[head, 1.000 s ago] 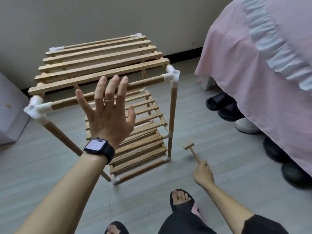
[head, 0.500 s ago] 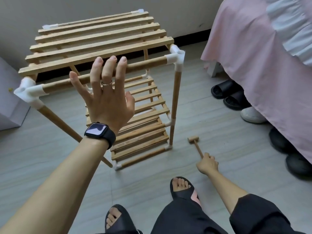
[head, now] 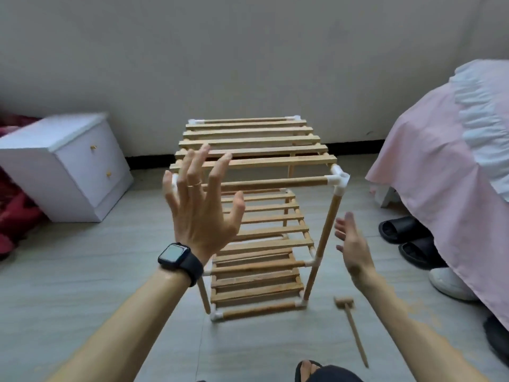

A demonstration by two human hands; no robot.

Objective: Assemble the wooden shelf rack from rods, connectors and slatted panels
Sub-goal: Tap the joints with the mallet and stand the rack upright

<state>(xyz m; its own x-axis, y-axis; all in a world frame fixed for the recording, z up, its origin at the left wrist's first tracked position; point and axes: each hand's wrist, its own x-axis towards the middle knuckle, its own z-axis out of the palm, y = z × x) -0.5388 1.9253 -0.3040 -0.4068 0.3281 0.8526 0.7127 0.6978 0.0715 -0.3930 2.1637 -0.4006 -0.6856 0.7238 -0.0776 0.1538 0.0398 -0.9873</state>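
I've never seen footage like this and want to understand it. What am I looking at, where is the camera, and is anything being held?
There is no machine here. A person is working with bare hands, and the single picture comes from a wide-angle camera worn on their head, looking forward and down. The left hand, with a watch on its wrist, is raised with fingers spread in front of the wooden shelf rack. The rack stands on the floor. The right hand is open beside the rack's front right post. Neither hand holds anything. A small wooden mallet lies on the floor by the rack. A white nightstand stands to the left. A pink-covered bed is on the right, with shoes at its edge.
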